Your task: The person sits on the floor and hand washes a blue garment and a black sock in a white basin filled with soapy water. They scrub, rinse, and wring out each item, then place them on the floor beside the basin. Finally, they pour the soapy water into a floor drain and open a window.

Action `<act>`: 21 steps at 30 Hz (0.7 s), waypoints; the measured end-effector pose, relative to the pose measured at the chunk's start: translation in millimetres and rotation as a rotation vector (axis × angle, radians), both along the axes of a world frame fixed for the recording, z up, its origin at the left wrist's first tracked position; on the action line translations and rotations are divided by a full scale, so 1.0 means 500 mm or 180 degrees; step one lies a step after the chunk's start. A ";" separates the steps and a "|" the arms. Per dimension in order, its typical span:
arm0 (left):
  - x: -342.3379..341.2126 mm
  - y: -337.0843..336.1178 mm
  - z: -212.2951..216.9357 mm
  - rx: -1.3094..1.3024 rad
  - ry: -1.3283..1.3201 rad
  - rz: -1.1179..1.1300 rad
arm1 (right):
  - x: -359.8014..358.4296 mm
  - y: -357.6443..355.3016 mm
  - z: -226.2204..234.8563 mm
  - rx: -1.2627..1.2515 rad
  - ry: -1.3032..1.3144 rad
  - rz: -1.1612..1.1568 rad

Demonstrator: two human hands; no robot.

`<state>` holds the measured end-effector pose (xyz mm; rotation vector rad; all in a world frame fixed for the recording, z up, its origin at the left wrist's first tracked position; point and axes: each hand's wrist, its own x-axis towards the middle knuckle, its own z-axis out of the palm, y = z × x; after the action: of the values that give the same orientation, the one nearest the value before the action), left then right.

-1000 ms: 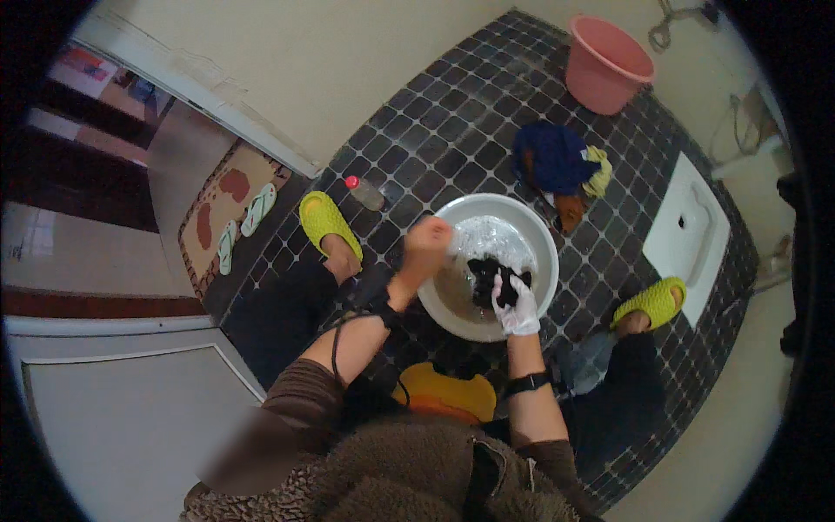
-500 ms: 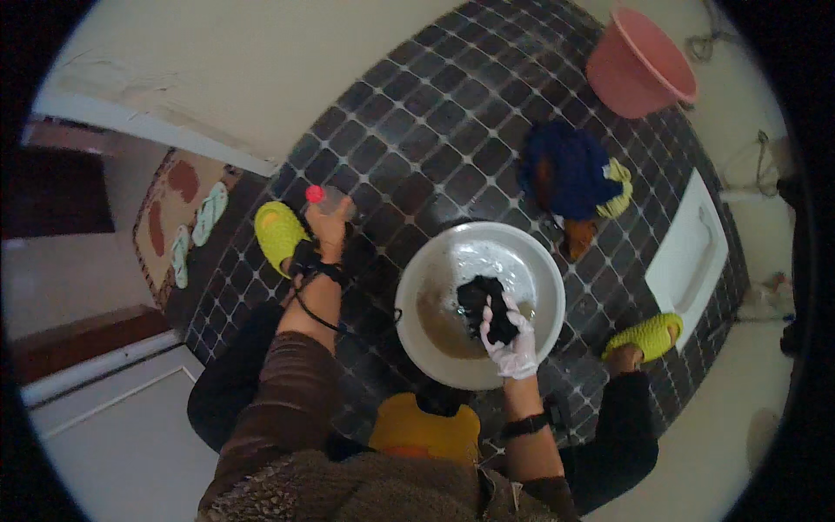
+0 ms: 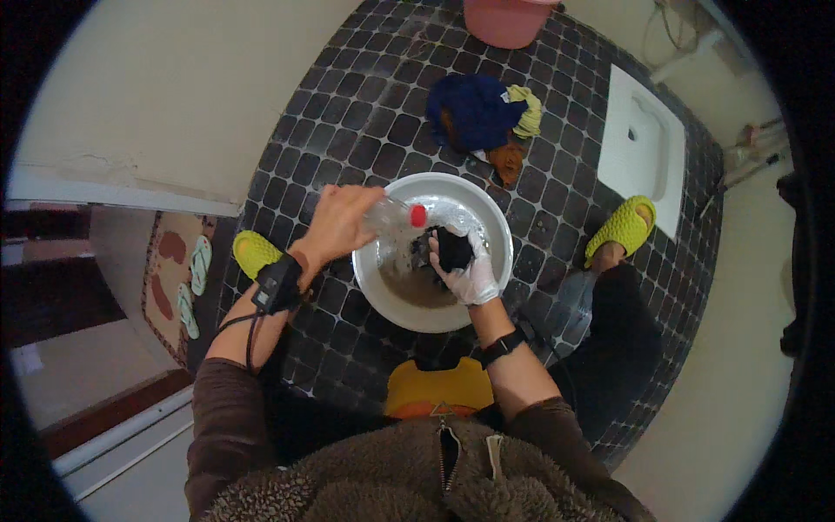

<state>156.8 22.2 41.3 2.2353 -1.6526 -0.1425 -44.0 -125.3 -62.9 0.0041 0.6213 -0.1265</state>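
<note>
In front of me stands a white basin with murky water at its bottom. My left hand, bare, grips a clear plastic bottle with a red cap. The bottle lies tilted over the basin's left side, cap end pointing right. Inside the basin, my right hand, in a thin whitish glove, is closed around a wet black cloth. The cap is just above and left of the cloth, apart from it. Whether liquid is leaving the bottle I cannot tell.
Dark blue clothes lie on the tiles beyond the basin, with a yellow cloth and a brown one. A pink bucket stands farther back. At right is a white squat toilet; a yellow stool is beneath me.
My left hand has brought the bottle from the floor at left to above the basin and tilted it. The right hand keeps the black cloth in the basin. The view has shifted.
</note>
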 end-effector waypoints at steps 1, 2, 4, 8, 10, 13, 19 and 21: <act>-0.032 -0.013 0.016 0.0141 -0.0200 -0.0162 | -0.003 0.002 0.009 0.0011 -0.0118 -0.0020; -0.058 -0.024 0.031 0.0299 -0.0396 -0.0322 | -0.006 0.006 0.018 -0.0214 0.0090 -0.0056; -0.101 -0.042 0.055 0.0445 -0.0680 -0.0467 | -0.010 0.010 0.034 0.0072 0.0054 -0.0182; -0.147 -0.068 0.095 0.0645 -0.1220 -0.0571 | -0.025 0.014 0.050 -0.0023 0.0068 -0.0154; -0.159 -0.078 0.111 0.0742 -0.1346 -0.0558 | -0.035 0.013 0.051 0.0039 0.0170 -0.0186; -0.174 -0.091 0.131 0.0843 -0.1438 -0.0513 | -0.043 0.009 0.052 0.0006 -0.0140 -0.0161; -0.195 -0.102 0.151 0.0896 -0.1606 -0.0523 | -0.042 0.009 0.059 0.0189 -0.0065 -0.0220; -0.200 -0.102 0.149 0.0918 -0.1625 -0.0457 | -0.043 0.011 0.061 0.0103 -0.0088 -0.0262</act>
<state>56.9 -29.0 115.8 2.5099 -2.1763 0.1836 -65.3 -119.9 -32.2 0.0626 0.5957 -0.1957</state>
